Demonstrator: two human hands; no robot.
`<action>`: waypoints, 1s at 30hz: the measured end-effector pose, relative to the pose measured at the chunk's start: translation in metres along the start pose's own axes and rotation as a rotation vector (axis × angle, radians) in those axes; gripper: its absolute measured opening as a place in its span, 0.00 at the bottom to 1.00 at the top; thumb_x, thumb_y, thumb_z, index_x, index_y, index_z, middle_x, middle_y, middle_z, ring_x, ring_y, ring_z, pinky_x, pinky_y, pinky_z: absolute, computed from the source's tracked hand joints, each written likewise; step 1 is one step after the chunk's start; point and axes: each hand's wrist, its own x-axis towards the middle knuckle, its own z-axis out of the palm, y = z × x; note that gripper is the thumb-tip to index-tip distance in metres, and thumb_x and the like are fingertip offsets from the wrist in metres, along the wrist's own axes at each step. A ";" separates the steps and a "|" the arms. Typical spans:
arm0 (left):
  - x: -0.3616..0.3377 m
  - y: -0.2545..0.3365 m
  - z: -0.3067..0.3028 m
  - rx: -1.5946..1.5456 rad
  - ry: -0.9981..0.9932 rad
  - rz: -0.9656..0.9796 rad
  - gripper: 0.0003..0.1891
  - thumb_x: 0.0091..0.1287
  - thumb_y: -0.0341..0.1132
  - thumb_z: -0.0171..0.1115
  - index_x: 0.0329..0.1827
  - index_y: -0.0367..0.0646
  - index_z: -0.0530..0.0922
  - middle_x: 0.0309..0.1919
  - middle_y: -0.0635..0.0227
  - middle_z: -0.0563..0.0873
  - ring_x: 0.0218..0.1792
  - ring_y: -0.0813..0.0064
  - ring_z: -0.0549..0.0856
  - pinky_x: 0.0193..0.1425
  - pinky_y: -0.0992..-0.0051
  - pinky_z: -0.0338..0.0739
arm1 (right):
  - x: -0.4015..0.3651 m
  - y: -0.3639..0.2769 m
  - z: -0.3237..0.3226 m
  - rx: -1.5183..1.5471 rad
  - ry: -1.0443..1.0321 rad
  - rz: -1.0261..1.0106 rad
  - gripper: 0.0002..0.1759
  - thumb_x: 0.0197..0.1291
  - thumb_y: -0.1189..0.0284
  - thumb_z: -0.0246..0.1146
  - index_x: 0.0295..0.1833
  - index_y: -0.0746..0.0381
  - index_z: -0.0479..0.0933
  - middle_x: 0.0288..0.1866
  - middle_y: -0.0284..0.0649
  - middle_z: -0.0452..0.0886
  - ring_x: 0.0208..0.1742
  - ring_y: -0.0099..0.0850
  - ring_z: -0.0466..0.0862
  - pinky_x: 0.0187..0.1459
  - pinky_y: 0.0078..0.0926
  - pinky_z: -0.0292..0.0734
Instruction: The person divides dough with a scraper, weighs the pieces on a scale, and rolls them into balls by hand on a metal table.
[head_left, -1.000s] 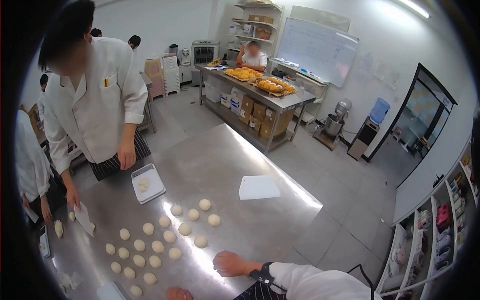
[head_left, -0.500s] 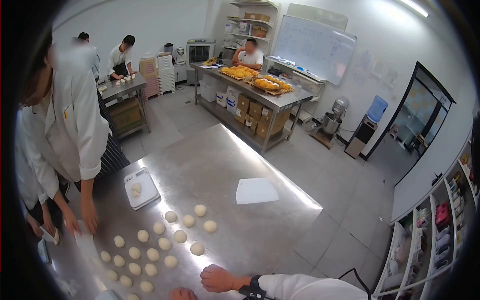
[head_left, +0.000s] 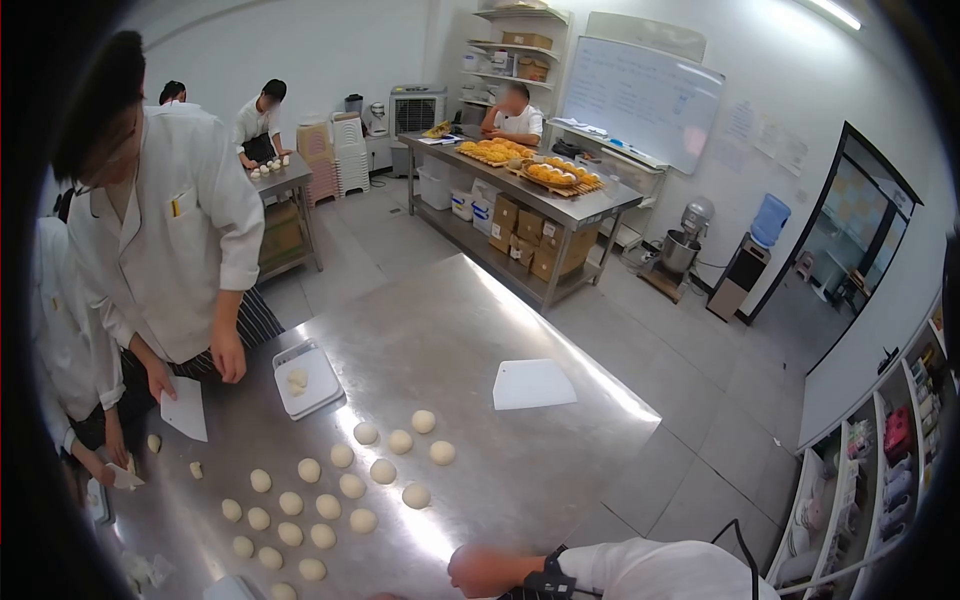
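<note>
A white scale point(head_left: 321, 374) stands on the steel desk point(head_left: 470, 325) with a lump of dough point(head_left: 297, 381) on top of it. On the near side of the scale, pale dough balls point(head_left: 383, 471) lie apart in loose rows, spreading to both its left and its right. The right hand point(head_left: 488, 571) is also on that side, farther right of the scale than the balls, seemingly curled in; blur prevents telling whether it grips anything. Of the left hand point(head_left: 385, 597) only a sliver shows, well nearer than the scale, so its state cannot be told. A flat white scraper point(head_left: 535, 386) lies right of the scale; left of it, a co-worker point(head_left: 165, 240) holds a second scraper point(head_left: 186, 412).
</note>
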 end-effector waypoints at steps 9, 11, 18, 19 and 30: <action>0.041 -0.042 0.016 0.076 0.256 0.111 0.08 0.57 0.31 0.64 0.38 0.41 0.78 0.36 0.55 0.80 0.42 0.51 0.78 0.49 0.53 0.72 | 0.036 0.048 -0.005 -0.110 0.115 0.118 0.10 0.49 0.68 0.67 0.37 0.58 0.79 0.45 0.38 0.79 0.51 0.39 0.79 0.53 0.38 0.75; 0.019 -0.042 0.014 0.107 0.390 0.142 0.07 0.54 0.29 0.64 0.36 0.42 0.78 0.37 0.58 0.80 0.44 0.53 0.78 0.51 0.55 0.72 | 0.015 0.054 -0.013 -0.160 0.138 0.108 0.11 0.49 0.68 0.66 0.39 0.57 0.80 0.47 0.39 0.80 0.51 0.40 0.80 0.54 0.40 0.76; -0.015 -0.014 0.023 -0.113 0.428 0.062 0.06 0.52 0.26 0.65 0.33 0.44 0.79 0.38 0.62 0.81 0.46 0.54 0.78 0.55 0.57 0.73 | -0.011 0.005 -0.040 -0.017 0.127 0.080 0.12 0.43 0.76 0.68 0.36 0.57 0.78 0.42 0.38 0.79 0.47 0.40 0.79 0.50 0.39 0.74; -0.010 -0.012 0.027 -0.092 0.424 0.055 0.07 0.52 0.27 0.66 0.34 0.44 0.79 0.39 0.63 0.80 0.47 0.55 0.78 0.55 0.58 0.72 | -0.005 0.005 -0.034 -0.007 0.117 0.064 0.12 0.43 0.76 0.68 0.36 0.57 0.78 0.42 0.38 0.79 0.47 0.40 0.79 0.50 0.39 0.74; -0.012 -0.031 0.015 0.049 0.396 0.055 0.14 0.52 0.34 0.71 0.42 0.44 0.81 0.44 0.62 0.79 0.49 0.56 0.77 0.54 0.60 0.71 | -0.014 0.011 -0.054 -0.053 0.056 0.273 0.23 0.45 0.67 0.73 0.50 0.57 0.79 0.51 0.38 0.80 0.54 0.43 0.77 0.57 0.42 0.71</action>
